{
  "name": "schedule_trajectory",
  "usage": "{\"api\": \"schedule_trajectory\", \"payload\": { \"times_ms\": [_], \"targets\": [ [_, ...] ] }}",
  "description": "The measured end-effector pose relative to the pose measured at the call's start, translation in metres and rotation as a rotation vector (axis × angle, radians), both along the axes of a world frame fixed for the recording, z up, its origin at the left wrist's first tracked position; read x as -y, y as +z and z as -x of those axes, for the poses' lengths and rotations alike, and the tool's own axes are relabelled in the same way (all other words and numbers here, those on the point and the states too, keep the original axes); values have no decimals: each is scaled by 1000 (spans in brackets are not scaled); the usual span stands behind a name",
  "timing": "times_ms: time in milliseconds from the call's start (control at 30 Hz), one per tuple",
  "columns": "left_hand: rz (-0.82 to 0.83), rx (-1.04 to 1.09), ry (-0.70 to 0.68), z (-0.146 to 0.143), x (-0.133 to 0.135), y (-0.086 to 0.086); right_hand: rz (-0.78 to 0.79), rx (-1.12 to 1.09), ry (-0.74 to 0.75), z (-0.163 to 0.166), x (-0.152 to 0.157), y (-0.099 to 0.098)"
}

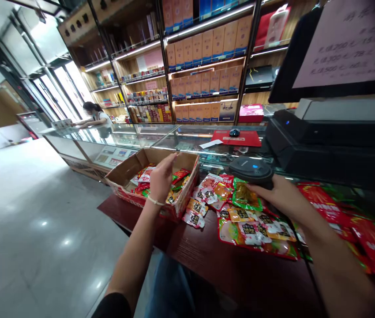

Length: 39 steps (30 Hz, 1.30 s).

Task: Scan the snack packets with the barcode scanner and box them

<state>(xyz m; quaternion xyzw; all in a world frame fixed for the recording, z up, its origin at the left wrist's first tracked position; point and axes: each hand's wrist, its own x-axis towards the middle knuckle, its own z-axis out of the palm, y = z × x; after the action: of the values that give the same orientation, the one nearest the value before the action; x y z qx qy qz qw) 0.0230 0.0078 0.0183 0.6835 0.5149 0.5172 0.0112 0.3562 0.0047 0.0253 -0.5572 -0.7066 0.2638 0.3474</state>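
Observation:
My left hand (161, 180) is raised over a cardboard box (131, 201) with several small snack packets (146, 176) inside. Its fingers point up and to the right, partly hidden by the hand itself, and nothing shows in them. My right hand (278, 194) is wrapped round a black barcode scanner (251, 168) with a blue light on top; a cable runs down from it. The scanner's head is above a green-edged packet (246, 194), close to my right thumb. More red and white snack packets (253, 229) lie overlapping on the dark wooden counter (194, 245).
Red packets (336, 212) are piled at the right. Behind stand a black register terminal (320, 141) and a screen with a handwritten paper (349, 44). A mouse (234, 132) rests on a red mat (252, 139) on the glass case. Another person (99, 119) leans at the far counter.

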Motion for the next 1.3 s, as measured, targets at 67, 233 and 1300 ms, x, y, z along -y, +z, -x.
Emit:
{"api": "schedule_trajectory", "payload": {
  "times_ms": [67,233,1300],
  "targets": [
    [71,-93,122,22,-10,-9,21,28,6,3,1,1],
    [270,-176,110,25,-11,-24,24,41,6,4,2,2],
    [472,232,-374,-116,-25,-144,-10,12,-49,-7,6,9]
  ]
}}
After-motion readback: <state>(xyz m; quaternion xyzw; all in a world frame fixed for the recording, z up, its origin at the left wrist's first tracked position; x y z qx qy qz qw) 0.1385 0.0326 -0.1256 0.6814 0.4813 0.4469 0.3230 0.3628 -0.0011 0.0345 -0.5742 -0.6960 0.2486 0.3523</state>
